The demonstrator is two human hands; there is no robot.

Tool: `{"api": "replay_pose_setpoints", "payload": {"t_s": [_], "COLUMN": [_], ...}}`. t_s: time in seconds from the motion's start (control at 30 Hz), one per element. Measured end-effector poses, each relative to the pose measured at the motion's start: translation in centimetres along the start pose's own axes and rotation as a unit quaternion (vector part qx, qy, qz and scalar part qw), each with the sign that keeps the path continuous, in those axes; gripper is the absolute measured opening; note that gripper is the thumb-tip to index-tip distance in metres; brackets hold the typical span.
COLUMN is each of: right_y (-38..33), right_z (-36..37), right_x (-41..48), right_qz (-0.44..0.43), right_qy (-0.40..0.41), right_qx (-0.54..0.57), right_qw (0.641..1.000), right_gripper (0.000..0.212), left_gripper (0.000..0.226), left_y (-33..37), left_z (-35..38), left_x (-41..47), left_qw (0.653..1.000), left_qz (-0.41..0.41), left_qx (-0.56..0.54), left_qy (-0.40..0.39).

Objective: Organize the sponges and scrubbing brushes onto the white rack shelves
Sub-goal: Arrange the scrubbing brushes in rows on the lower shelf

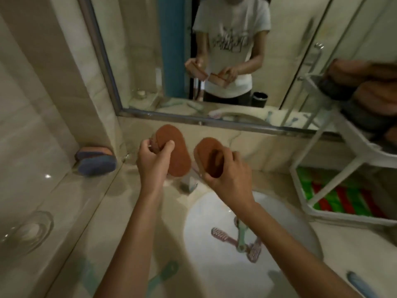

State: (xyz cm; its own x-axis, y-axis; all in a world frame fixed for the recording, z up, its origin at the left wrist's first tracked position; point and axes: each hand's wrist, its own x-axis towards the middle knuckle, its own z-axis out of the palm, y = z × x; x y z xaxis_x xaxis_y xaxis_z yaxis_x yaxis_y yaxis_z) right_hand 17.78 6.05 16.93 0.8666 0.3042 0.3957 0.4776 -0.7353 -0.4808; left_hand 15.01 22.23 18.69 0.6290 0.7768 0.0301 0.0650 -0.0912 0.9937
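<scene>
Your left hand (153, 163) grips one brown oval scrubbing sponge (176, 152); your right hand (228, 175) grips another brown oval sponge (209, 154), both above the white sink basin (279, 214). White rack (343, 134) stands right, blue-and-pink sponges (95, 161) left.

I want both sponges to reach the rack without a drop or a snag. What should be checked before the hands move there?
1. Left hand grips its brown sponge: ok.
2. Right hand grips the second brown sponge: ok.
3. White rack within view on the right: ok.
4. Free room on the upper shelf: cannot tell, already stacked with sponges.
5. Lower shelf free: not ok, green and red items fill it.
6. Brushes cleared from sink: not ok.
</scene>
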Motion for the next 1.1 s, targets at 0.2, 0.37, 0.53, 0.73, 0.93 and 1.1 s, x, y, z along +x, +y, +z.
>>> {"api": "replay_pose_setpoints", "payload": {"t_s": [0.2,0.37,0.53,0.73,0.93,1.1], "right_y": [5.2,10.9,17.6,24.7,28.7,30.2], "right_z": [-10.6,-18.9,-26.3,-32.2,-32.8,-32.0], "right_x": [3.5,4.9,6.8,11.1,15.0,16.1], "right_qz": [0.071,0.077,0.072,0.121,0.197,0.186], "right_qy": [0.113,0.184,0.201,0.205,0.144,0.144], "right_qx": [-0.022,-0.039,-0.014,-0.006,-0.025,-0.043], "right_qw": [0.991,0.979,0.977,0.971,0.97,0.971], "right_gripper": [0.061,0.045,0.04,0.042,0.058,0.044], "left_gripper": [0.015,0.026,0.05,0.062,0.062,0.05], "left_y": [8.1,13.8,18.3,22.0,22.0,21.0], "left_z": [9.2,18.2,26.7,35.2,40.1,42.1], "left_x": [-3.5,-8.3,-12.2,-13.2,-11.4,-10.6], "left_qw": [0.99,0.971,0.962,0.964,0.953,0.945], "left_qz": [0.064,0.125,0.15,0.123,0.057,0.049], "left_qx": [-0.058,-0.066,-0.069,-0.002,0.066,0.096], "left_qy": [-0.114,-0.194,-0.219,-0.235,-0.29,-0.309]}}
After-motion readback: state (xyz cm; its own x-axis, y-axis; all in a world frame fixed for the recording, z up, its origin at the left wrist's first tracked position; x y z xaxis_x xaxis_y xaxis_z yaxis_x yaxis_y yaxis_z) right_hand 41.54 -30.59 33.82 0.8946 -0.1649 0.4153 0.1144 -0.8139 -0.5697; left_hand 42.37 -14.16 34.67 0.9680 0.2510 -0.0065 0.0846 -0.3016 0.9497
